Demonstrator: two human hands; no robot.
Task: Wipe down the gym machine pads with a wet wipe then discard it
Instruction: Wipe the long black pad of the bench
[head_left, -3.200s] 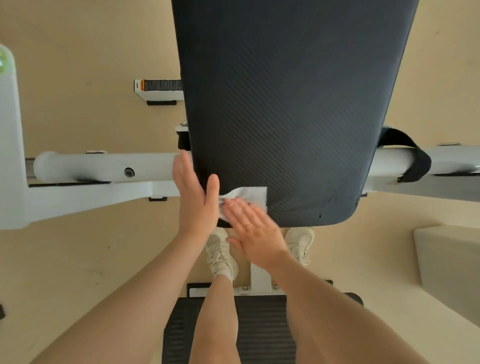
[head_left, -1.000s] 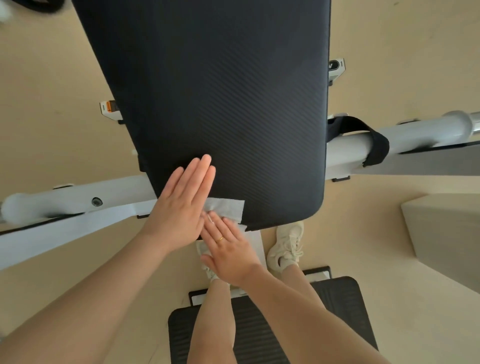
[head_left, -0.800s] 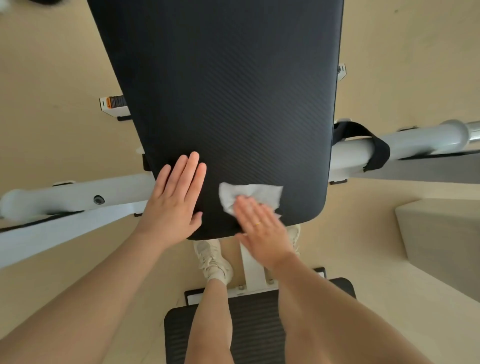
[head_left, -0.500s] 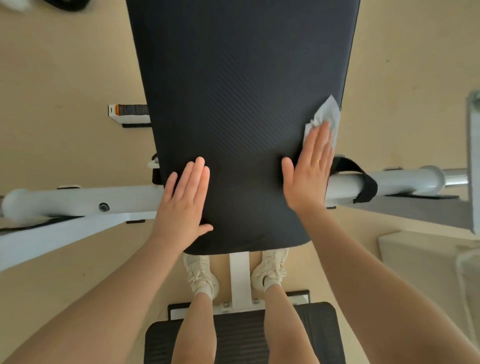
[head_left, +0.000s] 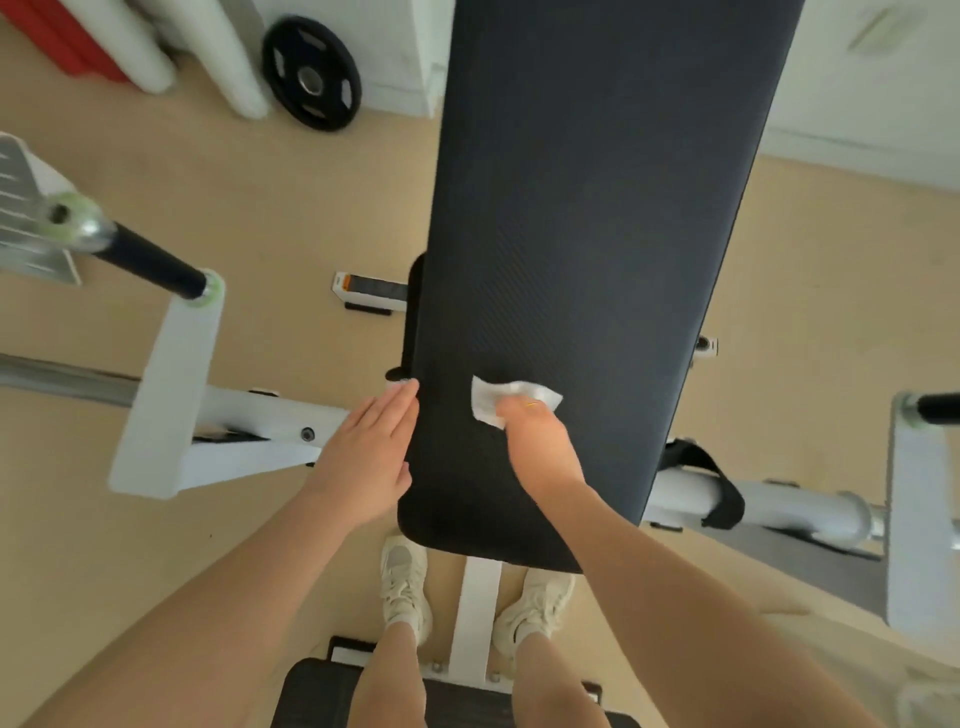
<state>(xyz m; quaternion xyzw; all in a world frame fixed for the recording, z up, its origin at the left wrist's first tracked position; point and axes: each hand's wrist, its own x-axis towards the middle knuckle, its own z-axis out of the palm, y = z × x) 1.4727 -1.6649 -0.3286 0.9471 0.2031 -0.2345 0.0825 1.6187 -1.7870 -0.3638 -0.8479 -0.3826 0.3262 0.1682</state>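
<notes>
Wet wipe (head_left: 511, 400) under right hand (head_left: 537, 439), mid-pad (head_left: 597, 208).

fingertips of right hand (head_left: 535, 431) hidden under wet wipe (head_left: 511, 400) | top of pad (head_left: 597, 208) cut off by frame edge | left-side bar (head_left: 140, 257) motion-blurred | label on small white box (head_left: 371, 291) unreadable

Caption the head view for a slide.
Right hand presses wet wipe onto black bench pad; left hand steadies its edge.
</notes>
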